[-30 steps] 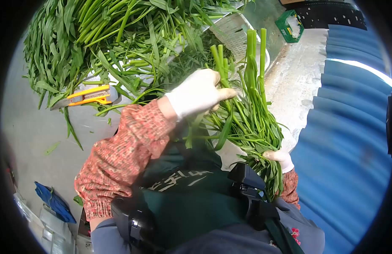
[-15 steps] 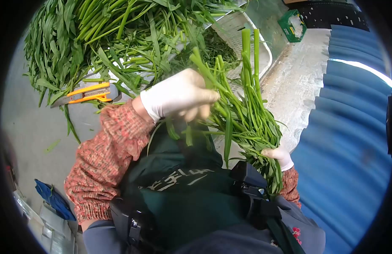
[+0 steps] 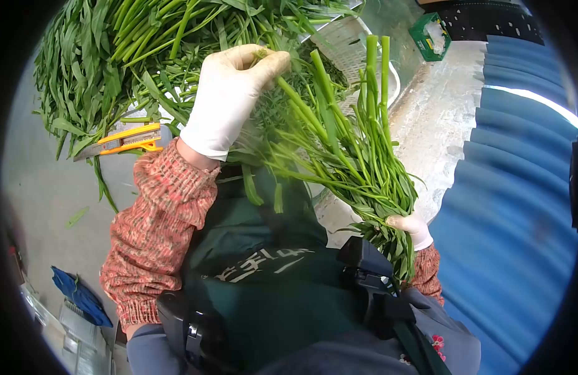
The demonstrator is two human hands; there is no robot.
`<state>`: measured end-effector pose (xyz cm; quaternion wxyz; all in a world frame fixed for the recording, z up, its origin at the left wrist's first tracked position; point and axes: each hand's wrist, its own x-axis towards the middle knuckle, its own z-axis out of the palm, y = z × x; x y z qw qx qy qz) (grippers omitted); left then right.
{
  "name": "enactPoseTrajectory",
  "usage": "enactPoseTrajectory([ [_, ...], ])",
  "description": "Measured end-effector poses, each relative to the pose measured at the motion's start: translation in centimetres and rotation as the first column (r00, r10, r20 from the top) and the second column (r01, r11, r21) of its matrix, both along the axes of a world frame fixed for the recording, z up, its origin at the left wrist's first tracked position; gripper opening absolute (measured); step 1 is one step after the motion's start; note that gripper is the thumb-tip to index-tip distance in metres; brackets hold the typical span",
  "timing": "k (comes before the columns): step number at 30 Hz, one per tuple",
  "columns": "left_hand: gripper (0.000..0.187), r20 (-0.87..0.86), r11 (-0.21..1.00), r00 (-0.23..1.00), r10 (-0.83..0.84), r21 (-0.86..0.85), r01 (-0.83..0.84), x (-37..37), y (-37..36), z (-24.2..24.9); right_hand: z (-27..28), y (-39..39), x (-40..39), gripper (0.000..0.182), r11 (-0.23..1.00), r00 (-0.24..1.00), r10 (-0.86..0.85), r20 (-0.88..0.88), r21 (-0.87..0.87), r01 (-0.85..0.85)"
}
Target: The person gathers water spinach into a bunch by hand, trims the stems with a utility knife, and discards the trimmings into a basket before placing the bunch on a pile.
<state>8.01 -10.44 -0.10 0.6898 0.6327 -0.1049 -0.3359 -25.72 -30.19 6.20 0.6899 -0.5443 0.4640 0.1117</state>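
Note:
My left hand (image 3: 229,94), in a white glove, is raised at the upper middle, its thumb and fingers pinched on the end of a green stem (image 3: 296,100). At the right, my right hand (image 3: 414,230), also gloved, is closed around the leafy lower part of a bunch of greens (image 3: 370,150). The thick cut stems of that bunch point up and fan out to the left. Its leaves hang below my right hand. Two short cut stem pieces lie on the dark green apron (image 3: 264,300).
A large heap of greens (image 3: 83,75) fills the upper left. Beside it lies an orange box cutter (image 3: 129,139). Behind the bunch is a white basket (image 3: 392,81). A green box (image 3: 430,37) stands at the top right, near blue corrugated sheeting (image 3: 508,187).
My left hand has moved up and to the left and now pinches a stem end. The stems on the left of the bunch have spread outward. My right hand has stayed in place.

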Motion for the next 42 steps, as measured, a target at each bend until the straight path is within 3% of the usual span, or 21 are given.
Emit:
enactPoseTrajectory([
  [1,0.019,0.108,0.999,0.994,0.013,0.035,-0.016,0.1,-0.1,-0.2,0.0,-0.1,-0.1,0.085,1.0,1.0,0.012,-0.003,-0.013,-0.012],
  [2,0.024,0.093,0.99,0.987,0.131,-0.063,-0.125,0.1,-0.3,0.0,1.0,0.0,0.7,0.085,0.998,0.998,0.058,-0.02,-0.027,-0.059],
  [3,0.026,0.106,0.99,0.984,0.143,-0.018,-0.142,1.0,0.2,0.5,1.4,0.1,0.8,0.084,0.997,0.998,0.052,-0.041,-0.051,-0.054],
  [6,0.017,0.476,0.981,0.877,-0.067,0.19,-0.028,2.4,0.7,-0.1,1.8,-0.2,-0.1,0.08,0.993,0.998,0.008,-0.057,-0.113,-0.014],
  [7,0.013,0.54,0.966,0.821,-0.188,0.253,0.055,2.2,0.6,-0.8,1.9,0.0,-0.1,0.079,0.993,0.997,-0.009,-0.071,-0.12,0.001],
  [9,0.012,0.838,0.948,0.508,-0.2,0.297,-0.117,1.1,-0.1,-2.1,2.7,0.4,0.8,0.078,0.99,0.995,-0.042,-0.093,-0.139,0.029],
  [11,0.017,0.867,0.938,0.452,-0.21,0.309,-0.158,0.3,-0.9,-1.8,3.0,0.6,1.2,0.072,0.984,0.997,-0.021,-0.077,-0.176,0.007],
  [13,0.023,0.813,0.975,0.563,-0.146,0.214,-0.055,-0.9,-1.9,-0.8,3.1,0.8,1.1,0.07,0.982,0.994,-0.01,-0.111,-0.191,-0.012],
  [15,0.045,0.899,0.947,0.343,-0.272,0.313,-0.072,-2.4,-2.6,0.0,3.4,0.9,1.5,0.066,0.982,0.988,0.025,-0.152,-0.179,-0.053],
  [17,0.045,0.809,0.839,0.262,-0.526,0.544,0.006,-3.4,-3.2,0.2,3.4,0.9,1.8,0.067,0.973,0.988,0.089,-0.129,-0.2,-0.114],
  [18,0.039,0.812,0.832,0.207,-0.546,0.555,0.019,-3.7,-3.2,-0.5,3.4,1.0,1.8,0.068,0.973,0.988,0.088,-0.125,-0.202,-0.112],
  [21,0.03,0.676,0.781,0.391,-0.625,0.546,0.303,-3.8,-3.2,-2.6,3.4,0.9,1.5,0.07,0.97,0.987,0.09,-0.134,-0.211,-0.117],
  [22,0.025,0.785,0.884,0.411,-0.465,0.381,0.272,-3.8,-2.9,-3.3,3.2,0.7,1.2,0.073,0.98,0.992,0.072,-0.102,-0.178,-0.089],
  [25,0.025,0.731,0.884,0.497,-0.467,0.408,0.228,-3.0,-2.2,-2.7,3.1,0.8,1.1,0.077,0.989,0.996,0.027,-0.079,-0.14,-0.038],
  [29,0.025,0.776,0.897,0.456,-0.435,0.415,0.151,-2.2,-2.5,-2.2,2.6,0.1,0.5,0.081,0.982,0.986,0.109,-0.128,-0.139,-0.126],
  [30,0.026,0.857,0.948,0.406,-0.317,0.302,0.102,-1.8,-2.6,-2.2,2.7,0.1,0.4,0.084,0.982,0.985,0.099,-0.142,-0.145,-0.12],
  [33,0.025,0.915,0.954,0.314,-0.252,0.29,-0.079,1.2,-2.3,-2.6,2.6,-0.5,-1.3,0.086,0.993,0.991,0.062,-0.115,-0.094,-0.073],
  [35,0.017,0.819,0.959,0.525,-0.232,0.282,-0.015,2.8,-1.6,-1.7,2.2,-1.2,-2.5,0.09,1.0,0.999,0.016,-0.033,-0.003,-0.016],
  [37,0.02,0.717,0.939,0.607,-0.342,0.291,0.185,3.1,-1.9,0.8,2.8,-1.1,-2.3,0.091,0.999,1.0,0.003,-0.027,0.046,-0.001],
  [39,0.027,0.508,0.878,0.737,-0.446,0.087,0.472,2.7,-2.9,1.0,2.3,-1.6,-2.8,0.091,0.998,0.997,0.049,-0.056,0.043,-0.047],
  [42,0.04,0.434,0.706,0.608,-0.665,0.097,0.702,1.4,-3.8,2.2,2.7,-1.0,-1.4,0.093,0.993,0.989,0.109,-0.097,-0.023,-0.112],
])
